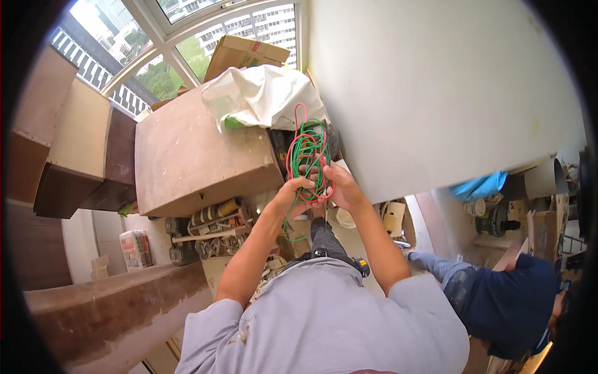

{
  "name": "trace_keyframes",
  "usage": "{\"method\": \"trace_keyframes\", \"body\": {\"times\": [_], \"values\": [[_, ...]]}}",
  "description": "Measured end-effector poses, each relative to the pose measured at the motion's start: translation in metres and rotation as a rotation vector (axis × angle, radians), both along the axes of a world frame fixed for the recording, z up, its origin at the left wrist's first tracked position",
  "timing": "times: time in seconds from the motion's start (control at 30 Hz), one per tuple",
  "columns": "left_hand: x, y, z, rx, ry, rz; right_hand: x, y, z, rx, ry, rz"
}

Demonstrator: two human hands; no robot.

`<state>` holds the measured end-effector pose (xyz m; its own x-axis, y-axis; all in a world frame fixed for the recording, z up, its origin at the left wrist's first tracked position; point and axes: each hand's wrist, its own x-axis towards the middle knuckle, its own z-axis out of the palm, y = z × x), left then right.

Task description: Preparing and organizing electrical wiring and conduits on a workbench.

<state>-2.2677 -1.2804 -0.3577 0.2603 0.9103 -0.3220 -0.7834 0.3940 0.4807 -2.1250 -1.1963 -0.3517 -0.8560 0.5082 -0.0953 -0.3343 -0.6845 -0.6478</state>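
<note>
A tangled bundle of green and red wire [308, 146] is held up in front of my body between both hands. My left hand [293, 192] is closed round the lower left side of the bundle, its thumb lying across the strands. On the right side, my right hand [340, 182] grips the same wires, with fingers partly hidden behind the loops. A red loop sticks up at the top of the bundle. One loose green end hangs below my left hand.
Beyond the wires stands a large brown wooden box [205, 149] with a white sheet [265, 93] and a cardboard box [243, 56]. Tool racks [215, 227] sit below it. A pale wall panel [436, 93] rises at right. Another person [498, 299] bends down at lower right.
</note>
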Motion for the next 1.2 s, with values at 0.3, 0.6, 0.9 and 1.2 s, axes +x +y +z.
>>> {"method": "trace_keyframes", "body": {"times": [0.3, 0.6, 0.9, 1.2], "values": [[-0.084, 0.178, -0.027, -0.12, 0.25, -0.396, -0.099, 0.195, -0.044, -0.131, 0.002, 0.139], [-0.148, 0.301, -0.061, 0.119, 1.771, 0.71, -0.206, 0.37, -0.071, 0.102, -0.255, -0.207], [-0.147, 0.069, -0.199, -0.796, 1.927, -0.007, -0.302, 0.54, 0.031, 0.976, -0.13, -0.777], [-0.149, 0.08, -0.209, -0.702, 1.873, -0.1, -0.363, 0.619, -0.188, 1.416, -0.42, -0.997]]}}
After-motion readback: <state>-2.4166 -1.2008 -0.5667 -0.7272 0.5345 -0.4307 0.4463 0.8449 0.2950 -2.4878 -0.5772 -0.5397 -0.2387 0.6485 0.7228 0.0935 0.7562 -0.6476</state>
